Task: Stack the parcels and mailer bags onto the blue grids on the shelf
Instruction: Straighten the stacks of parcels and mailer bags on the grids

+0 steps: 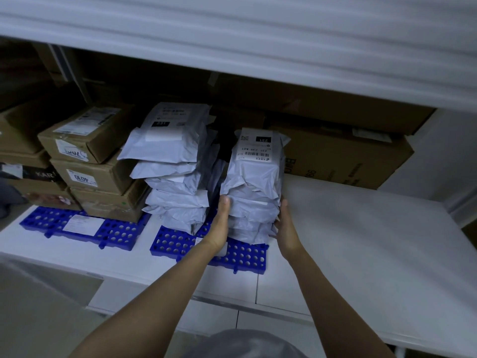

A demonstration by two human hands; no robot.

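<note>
I have the left grip [221,224] laid flat against the left side of the nearer stack of grey mailer bags [254,187]. Its thumb points up along the front edge, and the rest of its fingers are hidden behind the plastic. The right grip [284,226] mirrors it on the other side, palm in and spread, with the thumb high and the fingertips touching the lower bags. Neither curls round anything; the two bare hands simply press the pile between them.

That pile stands upright on the right part of a blue grid [244,258], which lies on the white shelf [361,228]. The top bag carries a printed label with a barcode and a black "231" patch. Just beside it, on the left part of the same grid, a taller stack of mailer bags [175,164] leans slightly, its upper bags overhanging to the left. A small white label lies on the grid under my left wrist.

Further left, a second blue grid [116,235] carries stacked cardboard boxes [95,161] with shipping labels, and a white slip lies flat on its front part. Behind the piles and to the right, a large cardboard carton [346,156] rests on the shelf against the back. The underside of the upper shelf board [258,47] spans the top of my view.
</note>
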